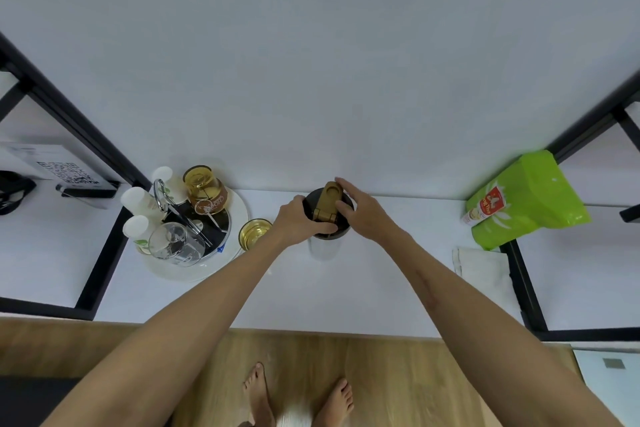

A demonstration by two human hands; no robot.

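Dark lid (341, 230), left hand (299, 220) fingers curled round its rim, right hand (365, 215) fingers pinching gold flap (329, 201)

Black lid (327, 218) w/ gold flip cap (328, 201), amber glass (254, 233), green pouch (526, 199).

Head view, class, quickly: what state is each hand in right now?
Left hand: closed, gripping the round black lid of the clear bottle.
Right hand: closed, pinching the lid's gold flip cap.
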